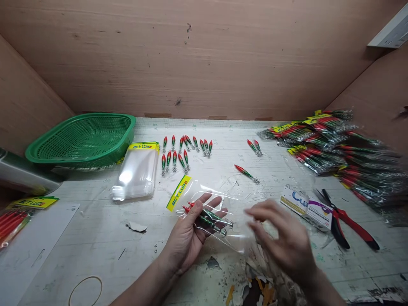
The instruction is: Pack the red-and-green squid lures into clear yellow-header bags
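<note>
The thumb of the left hand (187,240) pressed 2 red-and-green squid jigs (207,222) against its other fingers, which were spread beneath them. A clear BET LURE bag (179,193) lay in the same grasp; whether the 2 jigs were inside it could not be told. The right hand (283,244), blurred, was near the bag's lower end, its thumb and fingers curled towards each other; I could not tell if they pinched anything.

Just beyond, 1 loose jig (247,173) lay on the table (149,267), with a pair of jigs (254,147) farther back. To the left were 2 uneven rows of jigs (174,159), a stack of clear bags (135,172) and a green basket (129,131). To the right, red-and-black pliers (358,229) touched a printed card (319,212), and packaged jigs (318,159) were heaped behind them.
</note>
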